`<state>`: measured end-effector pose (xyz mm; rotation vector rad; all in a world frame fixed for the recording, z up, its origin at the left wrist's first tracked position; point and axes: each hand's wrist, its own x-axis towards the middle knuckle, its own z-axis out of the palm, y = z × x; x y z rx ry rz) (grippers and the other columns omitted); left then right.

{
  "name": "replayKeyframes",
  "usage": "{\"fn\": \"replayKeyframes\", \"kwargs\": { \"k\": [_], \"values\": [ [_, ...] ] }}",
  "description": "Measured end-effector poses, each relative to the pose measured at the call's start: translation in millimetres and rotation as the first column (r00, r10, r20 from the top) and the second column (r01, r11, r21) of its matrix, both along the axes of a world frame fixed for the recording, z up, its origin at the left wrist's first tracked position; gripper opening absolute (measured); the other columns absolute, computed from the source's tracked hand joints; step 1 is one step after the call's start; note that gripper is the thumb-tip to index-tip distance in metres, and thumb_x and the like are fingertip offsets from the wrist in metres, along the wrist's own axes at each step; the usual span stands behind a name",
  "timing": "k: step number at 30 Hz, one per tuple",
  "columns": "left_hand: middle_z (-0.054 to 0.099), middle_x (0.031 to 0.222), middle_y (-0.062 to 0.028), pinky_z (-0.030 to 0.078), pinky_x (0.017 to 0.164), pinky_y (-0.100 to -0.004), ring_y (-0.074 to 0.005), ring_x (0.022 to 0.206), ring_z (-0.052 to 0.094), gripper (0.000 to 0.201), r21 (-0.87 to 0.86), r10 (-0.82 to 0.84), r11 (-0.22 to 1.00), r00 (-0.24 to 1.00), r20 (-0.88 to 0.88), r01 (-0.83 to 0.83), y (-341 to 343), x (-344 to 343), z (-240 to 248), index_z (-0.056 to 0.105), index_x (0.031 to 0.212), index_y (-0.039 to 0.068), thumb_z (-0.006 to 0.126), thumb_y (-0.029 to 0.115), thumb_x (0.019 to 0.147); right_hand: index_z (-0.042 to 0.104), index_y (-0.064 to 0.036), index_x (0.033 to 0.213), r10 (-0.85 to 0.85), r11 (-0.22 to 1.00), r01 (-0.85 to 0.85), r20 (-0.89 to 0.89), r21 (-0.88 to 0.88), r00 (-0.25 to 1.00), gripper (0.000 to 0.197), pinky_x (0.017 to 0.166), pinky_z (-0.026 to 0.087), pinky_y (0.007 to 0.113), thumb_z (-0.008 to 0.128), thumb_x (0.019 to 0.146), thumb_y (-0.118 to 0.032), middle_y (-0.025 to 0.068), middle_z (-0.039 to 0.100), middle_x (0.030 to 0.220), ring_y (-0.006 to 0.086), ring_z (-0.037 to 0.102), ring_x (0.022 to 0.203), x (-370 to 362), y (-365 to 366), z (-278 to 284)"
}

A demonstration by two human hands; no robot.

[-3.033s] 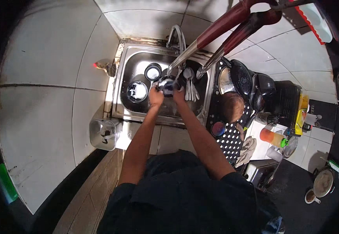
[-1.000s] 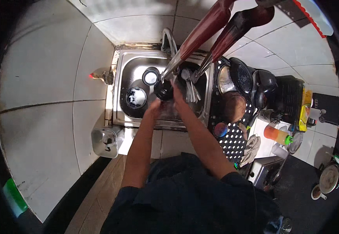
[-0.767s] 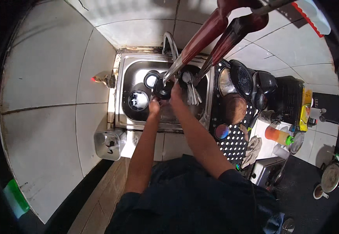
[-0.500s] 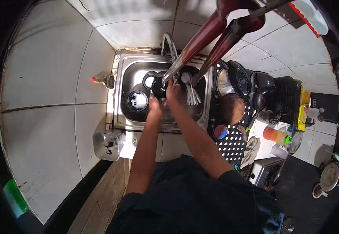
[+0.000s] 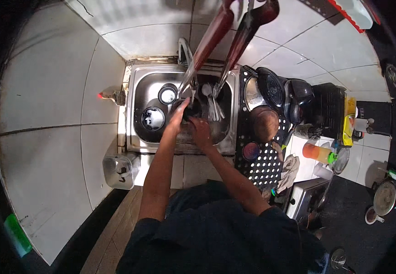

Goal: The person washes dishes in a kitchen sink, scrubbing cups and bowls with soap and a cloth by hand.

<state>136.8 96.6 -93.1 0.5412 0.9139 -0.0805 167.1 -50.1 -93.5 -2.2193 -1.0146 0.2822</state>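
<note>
Both hands work over the steel sink (image 5: 134,145), under the curved tap (image 5: 183,49). My left hand (image 5: 178,114) grips the left side of a dark round dish (image 5: 190,111), its fingers pointing up along the dish. My right hand (image 5: 201,132) is closed on the dish's near edge, the fingers partly hidden. Whether it is a bowl or a cup I cannot tell. Left of my hands, a dark round container with white suds (image 5: 153,119) stands in the basin. Behind it is a smaller dark-rimmed one with a white inside (image 5: 167,95). Several spoons (image 5: 215,104) lie on the right.
Two dark red handles (image 5: 214,32) hang in front of the tap. Right of the sink, pans (image 5: 271,89) and a brown round lid or pot (image 5: 265,123) sit on a black dotted mat (image 5: 264,171). An orange bottle (image 5: 316,153) lies further right. A clear container (image 5: 119,171) stands front left.
The dark dish has come nearer to me from under the tap. My right hand has moved down to its near side, while my left hand has shifted up along its left side.
</note>
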Motion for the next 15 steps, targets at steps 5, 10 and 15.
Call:
{"fn": "replayKeyframes", "kwargs": {
  "k": [5,10,15],
  "values": [
    [0.064,0.111,-0.0060,0.044,0.085,-0.0339,-0.0208,0.099,0.057,0.050,0.534,-0.034,0.841,0.994,-0.105,0.086,5.4,-4.5,-64.2,0.058,0.126,0.006,0.062,0.040,0.090,0.062,-0.0155,0.121,0.204,0.972,-0.176,0.179,-0.157,0.963,0.040,0.097,0.046,0.043,0.061,0.082,-0.015,0.0112,0.062,0.120,0.0299,0.054,0.119,10.3,-14.6,12.6],
    [0.067,0.099,-0.0141,0.049,0.065,-0.0387,-0.0241,0.082,0.062,0.058,0.443,0.157,0.895,0.963,-0.220,-0.045,28.8,-33.5,-126.0,0.063,0.112,0.000,0.059,0.053,0.090,0.063,-0.0147,0.118,0.218,0.963,-0.252,0.272,0.096,0.937,0.036,0.092,0.050,0.043,0.061,0.082,-0.009,0.0097,0.061,0.120,0.0278,0.054,0.118,-4.8,-11.7,60.2],
    [0.068,0.097,-0.0073,0.052,0.065,-0.0300,-0.0175,0.077,0.065,0.021,-0.260,0.455,0.856,0.890,-0.035,-0.448,-6.9,13.0,-97.2,0.060,0.114,0.007,0.053,0.017,0.097,0.063,-0.0120,0.115,0.117,0.990,-0.110,0.086,-0.088,0.989,0.031,0.089,0.051,0.041,0.063,0.083,-0.010,0.0095,0.058,0.123,0.0283,0.055,0.115,-2.9,-66.0,29.3]
  ]
}}
